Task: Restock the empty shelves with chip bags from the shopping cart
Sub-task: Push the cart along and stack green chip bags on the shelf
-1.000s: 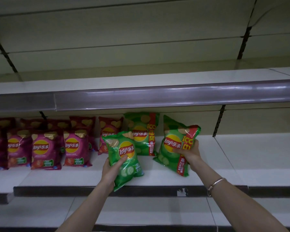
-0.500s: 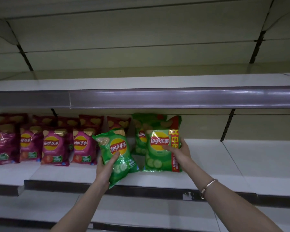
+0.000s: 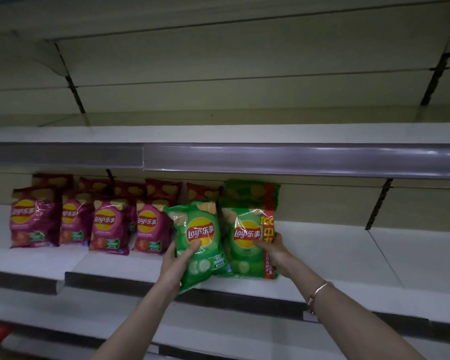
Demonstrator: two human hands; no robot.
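Note:
My left hand (image 3: pixel 177 266) grips a green chip bag (image 3: pixel 200 237) by its lower left side, thumb across the front, the bag tilted at the front edge of the middle shelf (image 3: pixel 335 258). My right hand (image 3: pixel 274 252) holds a second green chip bag with a red stripe (image 3: pixel 247 242), standing upright on the shelf just right of the first. Another green bag (image 3: pixel 252 193) stands behind them against the back wall. The shopping cart is out of view.
Several maroon chip bags (image 3: pixel 107 224) stand in two rows on the shelf to the left. The upper shelf (image 3: pixel 270 159) overhangs with a grey price rail. Bare white shelf stretches to the right, and a lower shelf (image 3: pixel 244 336) runs beneath my arms.
My right hand brought its bag leftward and stood it upright in front of the rear green bag. The left hand's bag moved right, beside it.

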